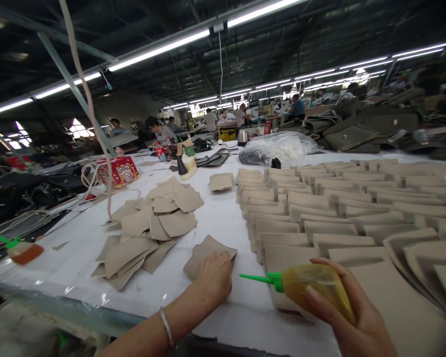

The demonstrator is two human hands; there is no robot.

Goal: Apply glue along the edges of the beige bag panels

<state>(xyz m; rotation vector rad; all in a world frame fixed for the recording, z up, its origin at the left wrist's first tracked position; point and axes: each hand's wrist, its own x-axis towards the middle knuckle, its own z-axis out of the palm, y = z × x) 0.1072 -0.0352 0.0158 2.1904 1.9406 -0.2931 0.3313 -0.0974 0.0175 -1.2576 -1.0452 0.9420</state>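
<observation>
My right hand [360,307] is wrapped round a squeeze bottle [315,290] of amber liquid. Its green nozzle [256,278] points left, above the table. A bracelet circles the wrist of my left hand [216,277], whose fingers are curled at the right edge of a beige piece [204,253]; the fingertips are mostly hidden. This piece appears to lie on another one. To its left is a loose heap of beige pieces [141,248]. Rows of folded beige pieces [284,243] stand close together on the right, partly behind the bottle.
Another squeeze bottle [25,252] lies at the left edge of the white table [223,213]. A cord [91,114] hangs down near a red box [118,171]. Farther back are a small beige stack [221,182], clear plastic [282,146], a kettle [243,136] and several people at work.
</observation>
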